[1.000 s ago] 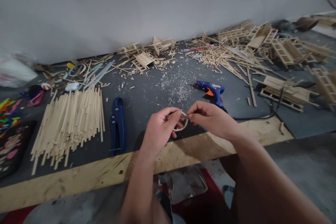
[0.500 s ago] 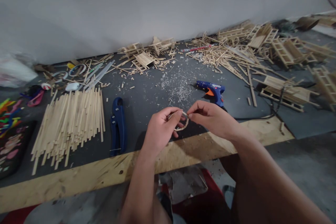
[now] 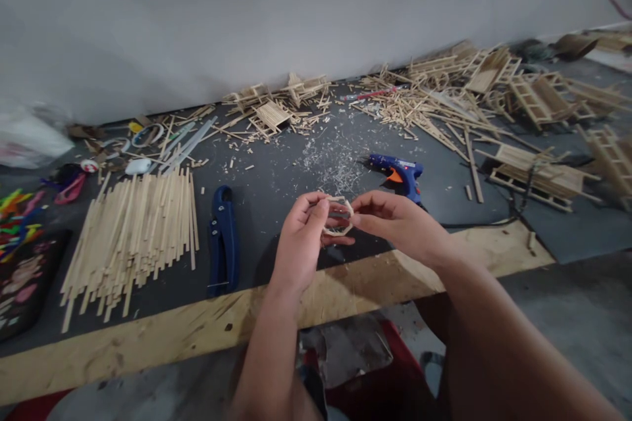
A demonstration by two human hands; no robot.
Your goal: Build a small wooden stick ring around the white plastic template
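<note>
A small many-sided ring of short wooden stick pieces (image 3: 338, 233) is held up between my two hands, above the near part of the dark tabletop. My left hand (image 3: 303, 237) pinches its left side between thumb and fingers, with other fingers behind the ring. On the right side, my right hand (image 3: 395, 220) closes thumb and fingertips on the ring's edge. A blue glue gun (image 3: 397, 170) with an orange trigger lies just beyond my right hand. To the left of my hands rests a blue hand cutter (image 3: 224, 237).
A pile of loose wooden sticks (image 3: 133, 237) lies at the left, near a dark phone-like case (image 3: 29, 283). Small stick-built chairs (image 3: 538, 174) and scraps crowd the back and right. Glue strands (image 3: 338, 168) litter the middle. A wooden strip (image 3: 148, 335) runs along the front edge.
The ring has turned so that its opening faces me more. My left hand has shifted its grip and its fingers now spread behind the ring. The tools have not moved.
</note>
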